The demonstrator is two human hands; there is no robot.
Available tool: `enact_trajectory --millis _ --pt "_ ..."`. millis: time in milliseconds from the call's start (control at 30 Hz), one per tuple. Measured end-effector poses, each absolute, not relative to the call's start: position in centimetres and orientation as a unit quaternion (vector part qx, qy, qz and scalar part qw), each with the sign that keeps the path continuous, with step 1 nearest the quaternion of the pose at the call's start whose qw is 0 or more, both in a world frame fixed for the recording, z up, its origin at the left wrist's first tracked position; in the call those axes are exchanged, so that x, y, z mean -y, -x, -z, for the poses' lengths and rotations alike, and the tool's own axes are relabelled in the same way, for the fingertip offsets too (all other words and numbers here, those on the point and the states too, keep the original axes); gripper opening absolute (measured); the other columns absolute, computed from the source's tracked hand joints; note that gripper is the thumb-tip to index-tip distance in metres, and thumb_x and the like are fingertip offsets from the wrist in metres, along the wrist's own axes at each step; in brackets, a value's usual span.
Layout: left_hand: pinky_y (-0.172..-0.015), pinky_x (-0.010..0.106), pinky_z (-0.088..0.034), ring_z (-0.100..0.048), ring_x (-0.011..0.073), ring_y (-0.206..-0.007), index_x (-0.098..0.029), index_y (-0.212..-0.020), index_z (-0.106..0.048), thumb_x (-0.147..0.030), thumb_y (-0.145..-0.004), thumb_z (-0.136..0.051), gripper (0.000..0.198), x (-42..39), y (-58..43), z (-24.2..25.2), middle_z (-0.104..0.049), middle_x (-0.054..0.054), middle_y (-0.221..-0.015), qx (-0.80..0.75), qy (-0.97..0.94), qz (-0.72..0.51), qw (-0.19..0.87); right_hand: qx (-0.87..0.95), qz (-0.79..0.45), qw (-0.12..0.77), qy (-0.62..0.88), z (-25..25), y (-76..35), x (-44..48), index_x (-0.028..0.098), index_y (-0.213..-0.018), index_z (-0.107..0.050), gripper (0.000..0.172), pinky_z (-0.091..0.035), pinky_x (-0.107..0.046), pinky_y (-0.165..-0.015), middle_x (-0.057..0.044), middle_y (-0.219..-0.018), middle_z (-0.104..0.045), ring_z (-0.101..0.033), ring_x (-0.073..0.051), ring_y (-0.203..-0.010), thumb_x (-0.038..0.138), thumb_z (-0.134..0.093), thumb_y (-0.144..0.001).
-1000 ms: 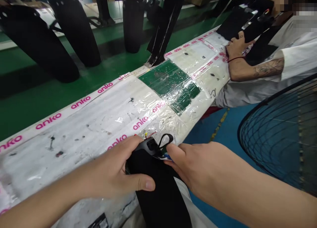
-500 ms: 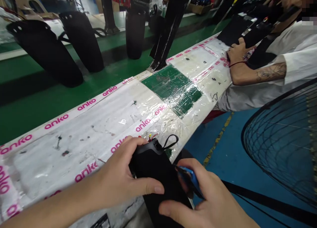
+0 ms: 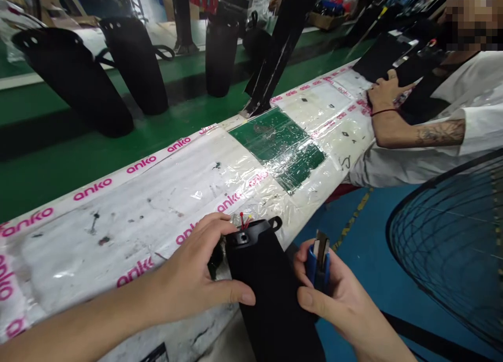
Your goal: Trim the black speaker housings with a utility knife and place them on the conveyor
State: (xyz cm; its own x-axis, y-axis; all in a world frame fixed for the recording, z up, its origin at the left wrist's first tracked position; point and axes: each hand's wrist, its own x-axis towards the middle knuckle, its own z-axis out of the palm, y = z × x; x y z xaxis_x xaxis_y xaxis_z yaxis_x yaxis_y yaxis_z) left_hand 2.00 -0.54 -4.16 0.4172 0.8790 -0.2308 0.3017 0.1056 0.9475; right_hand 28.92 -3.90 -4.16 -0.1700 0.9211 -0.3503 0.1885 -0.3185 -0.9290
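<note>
A black fabric-covered case [image 3: 271, 294], shaped like a portable speaker, lies at the near edge of the bench. Its grey-black end piece carries a small loop strap [image 3: 277, 224], and thin red and yellow wires [image 3: 243, 220] stick up behind it. My left hand [image 3: 208, 267] grips the case's left side, thumb across the fabric. In my right hand [image 3: 330, 299] is a blue utility knife [image 3: 320, 265], its metal end pointing up. That hand sits against the right side of the case, the thumb close to the fabric.
The bench [image 3: 129, 220] is covered in plastic film and pink-lettered tape. Behind it, black cylindrical covers [image 3: 133, 63] stand on a green surface. A slanted black post [image 3: 281, 53] rises at the bench's back edge. A co-worker's arm [image 3: 416, 126] and a fan cage [image 3: 451, 236] are at right.
My right hand has drawn back rightwards from over the case, and the utility knife has turned upright. The case has rolled so its end piece faces me more. My left hand keeps its grip.
</note>
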Motion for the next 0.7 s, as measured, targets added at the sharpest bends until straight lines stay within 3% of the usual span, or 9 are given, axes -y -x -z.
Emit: enact_trajectory --millis 133,233,333,400,467,567,700 --pt "-0.084 0.036 -0.054 -0.061 0.0246 -0.1 -0.029 -0.122 -0.051 -0.047 -0.084 -0.087 0.055 0.4 -0.7 3.8 -0.059 0.004 -0.113 -0.388 -0.572 -0.29 0.661 0.49 -0.624 0.31 0.524 4.7 -27.3 5.2 0.029 -0.107 -0.051 0.047 -0.042 -0.028 -0.056 0.004 -0.077 -0.047 -0.044 -0.015 -0.063 0.072 -0.064 -0.093" --pt "-0.076 0.031 -0.051 -0.059 0.0204 -0.092 -0.03 -0.125 -0.049 -0.042 -0.092 -0.078 0.046 -0.2 0.4 3.7 -0.058 0.001 -0.106 -0.331 -0.583 -0.271 0.691 0.479 -0.694 0.251 0.475 4.4 -26.1 5.7 0.031 -0.112 -0.048 0.048 -0.042 -0.025 -0.053 0.005 -0.076 -0.044 -0.046 -0.014 -0.058 0.074 -0.06 -0.094" --pt "-0.069 0.029 -0.048 -0.055 0.0193 -0.085 -0.027 -0.12 -0.053 -0.042 -0.094 -0.071 0.035 -0.9 0.8 4.0 -0.056 0.002 -0.104 -0.32 -0.656 -0.252 0.635 0.549 -0.722 0.147 0.395 3.3 -25.5 5.3 0.03 -0.116 -0.051 0.043 -0.051 -0.028 -0.06 0.001 -0.082 -0.054 -0.061 -0.018 -0.069 0.069 -0.051 -0.101" --pt "-0.071 0.031 -0.048 -0.055 0.021 -0.088 -0.025 -0.117 -0.055 -0.042 -0.093 -0.069 0.032 -1.2 0.8 4.4 -0.056 0.004 -0.105 -0.321 -0.685 -0.251 0.603 0.661 -0.614 0.119 0.415 2.4 -25.6 4.7 0.029 -0.116 -0.055 0.03 -0.055 -0.03 -0.066 -0.001 -0.086 -0.063 -0.068 -0.021 -0.078 0.057 -0.047 -0.107" --pt "-0.074 0.032 -0.048 -0.055 0.0227 -0.092 -0.024 -0.115 -0.056 -0.043 -0.092 -0.068 0.032 -1.3 0.6 4.7 -0.056 0.004 -0.105 -0.321 -0.693 -0.257 0.593 0.773 -0.422 0.125 0.457 1.8 -25.9 4.2 0.027 -0.121 -0.056 0.021 -0.057 -0.031 -0.069 -0.004 -0.095 -0.071 -0.072 -0.023 -0.084 0.04 -0.043 -0.11" --pt "-0.076 0.033 -0.048 -0.054 0.0233 -0.094 -0.025 -0.118 -0.055 -0.042 -0.093 -0.068 0.033 -1.3 0.3 5.0 -0.056 0.005 -0.105 -0.317 -0.698 -0.266 0.585 0.877 -0.162 0.137 0.43 1.5 -26.3 3.4 0.019 -0.126 -0.052 0.022 -0.058 -0.033 -0.064 -0.008 -0.096 -0.073 -0.073 -0.024 -0.078 0.023 -0.038 -0.11" --pt "-0.077 0.033 -0.047 -0.054 0.023 -0.094 -0.024 -0.119 -0.055 -0.04 -0.093 -0.067 0.033 -1.2 0.2 5.2 -0.056 0.004 -0.106 -0.309 -0.701 -0.279 0.58 0.907 -0.082 0.118 0.396 1.7 -26.3 2.1 0.018 -0.118 -0.054 0.023 -0.052 -0.032 -0.05 -0.004 -0.082 -0.066 -0.067 -0.021 -0.062 0.023 -0.033 -0.111"
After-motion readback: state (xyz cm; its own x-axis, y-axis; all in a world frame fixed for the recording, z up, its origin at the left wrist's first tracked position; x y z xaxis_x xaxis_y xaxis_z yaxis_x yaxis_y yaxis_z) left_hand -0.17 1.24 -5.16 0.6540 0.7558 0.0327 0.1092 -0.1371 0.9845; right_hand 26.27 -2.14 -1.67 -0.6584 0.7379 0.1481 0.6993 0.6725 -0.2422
